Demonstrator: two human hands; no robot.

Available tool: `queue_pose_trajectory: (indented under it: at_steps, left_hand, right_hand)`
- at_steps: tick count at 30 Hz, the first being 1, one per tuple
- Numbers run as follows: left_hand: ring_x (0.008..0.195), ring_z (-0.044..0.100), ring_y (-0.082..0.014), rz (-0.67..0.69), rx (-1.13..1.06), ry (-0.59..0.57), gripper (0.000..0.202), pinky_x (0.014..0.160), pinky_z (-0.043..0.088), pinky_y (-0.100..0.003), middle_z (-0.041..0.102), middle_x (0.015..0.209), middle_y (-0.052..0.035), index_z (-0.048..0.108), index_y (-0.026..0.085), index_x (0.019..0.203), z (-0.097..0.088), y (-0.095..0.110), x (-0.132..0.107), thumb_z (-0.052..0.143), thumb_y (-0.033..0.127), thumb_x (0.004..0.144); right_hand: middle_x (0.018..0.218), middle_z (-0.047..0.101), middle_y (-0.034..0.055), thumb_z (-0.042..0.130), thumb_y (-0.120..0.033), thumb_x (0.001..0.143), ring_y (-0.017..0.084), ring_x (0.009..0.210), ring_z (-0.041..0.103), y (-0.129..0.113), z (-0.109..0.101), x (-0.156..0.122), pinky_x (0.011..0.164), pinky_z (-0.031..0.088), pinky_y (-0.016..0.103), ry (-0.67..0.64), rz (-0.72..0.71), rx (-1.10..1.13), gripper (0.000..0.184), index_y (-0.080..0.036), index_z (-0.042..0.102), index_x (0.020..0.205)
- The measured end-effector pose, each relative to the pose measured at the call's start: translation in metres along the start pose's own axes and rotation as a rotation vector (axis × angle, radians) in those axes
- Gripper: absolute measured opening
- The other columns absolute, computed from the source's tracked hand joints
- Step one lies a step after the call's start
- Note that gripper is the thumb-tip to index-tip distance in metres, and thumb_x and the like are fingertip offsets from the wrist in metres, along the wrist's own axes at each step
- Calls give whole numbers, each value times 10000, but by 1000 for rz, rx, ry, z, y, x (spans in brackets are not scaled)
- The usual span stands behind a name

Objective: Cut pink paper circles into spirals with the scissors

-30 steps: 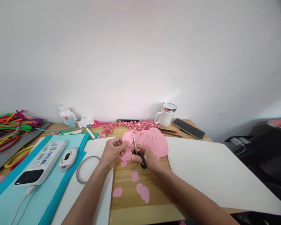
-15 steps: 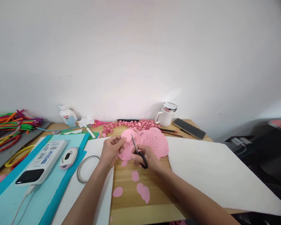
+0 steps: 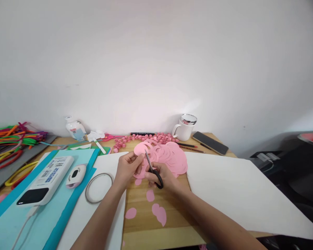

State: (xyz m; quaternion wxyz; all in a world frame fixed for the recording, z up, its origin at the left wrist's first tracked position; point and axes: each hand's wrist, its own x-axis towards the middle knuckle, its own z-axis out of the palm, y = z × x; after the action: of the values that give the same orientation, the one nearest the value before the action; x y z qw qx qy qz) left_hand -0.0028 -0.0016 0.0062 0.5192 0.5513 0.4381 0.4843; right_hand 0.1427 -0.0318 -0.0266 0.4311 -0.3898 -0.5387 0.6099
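Observation:
Between thumb and fingers my left hand (image 3: 129, 168) pinches a round pink paper disc (image 3: 140, 148). My right hand (image 3: 161, 173) is wrapped round a pair of black-handled scissors (image 3: 150, 163), whose blades point up at the disc's right edge. From that edge a curved pink strip (image 3: 154, 142) arches away to the right. Behind and right of the hands lies a heap of cut pink paper strips (image 3: 174, 158). Several small pink paper pieces (image 3: 150, 195) rest on the wooden table in front of the hands.
Small pink paper rolls (image 3: 161, 138) lie along the wall beside a white mug (image 3: 185, 127) and a phone (image 3: 210, 142). White boards (image 3: 237, 187) flank the work area. At left are a white device (image 3: 45, 180), a tape ring (image 3: 86, 191) and colourful pipe cleaners (image 3: 15, 135).
My left hand has turned and shifted slightly right, tilting the paper disc. A curved strip now stands out beside the disc. The scissors have moved slightly left.

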Motion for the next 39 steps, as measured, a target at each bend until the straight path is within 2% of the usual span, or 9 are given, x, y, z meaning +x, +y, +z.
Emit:
queue_pose_trajectory:
  at_steps: [5,10,13,18,24,29,39]
  left_hand:
    - [324,347,-41,6,5,12,328,336,226,-176,461,392,61,511,159,525,-1,4,-1,684,373,703]
    - [331,345,-39,-59,31,-113,298,337,212,-174,456,387,59,538,146,520,0,7,-3,682,350,682]
    - [336,348,-38,-83,13,-124,276,335,209,-173,463,408,61,561,141,538,0,8,-3,685,348,673]
    - [346,339,-36,-52,16,-145,259,347,209,-168,444,405,66,579,141,554,-2,6,-3,678,334,696]
    - [342,339,-33,-42,32,-121,276,348,209,-169,466,415,54,547,141,533,-4,4,-1,702,315,679]
    - [339,332,-31,-43,-4,-69,253,337,214,-165,479,429,57,554,146,555,-5,4,1,712,307,668]
    - [347,317,-33,-14,-9,1,279,329,207,-173,458,438,59,531,155,555,-3,8,0,673,341,707]
  right_hand:
    - [487,542,-50,735,-398,646,98,410,494,1,0,1,415,350,194,-26,29,1,310,-166,565,761]
    - [591,551,-42,773,-372,611,109,538,513,-6,0,2,523,404,216,-49,-79,55,358,-187,563,834]
    - [621,531,-40,775,-371,612,103,555,485,-7,0,2,528,386,214,-59,-102,72,357,-187,559,828]
    - [583,511,-56,778,-379,598,93,511,468,-1,-3,2,481,333,202,-17,-43,40,381,-179,549,827]
    - [512,516,-67,736,-355,657,78,442,438,2,-5,3,450,312,195,-18,-8,26,305,-174,556,824]
    - [497,530,-60,730,-362,652,83,420,464,3,-6,3,411,283,182,-12,0,14,307,-165,552,805]
    - [441,524,-62,723,-401,647,69,358,431,-4,-3,1,387,319,185,5,-2,24,310,-167,530,712]
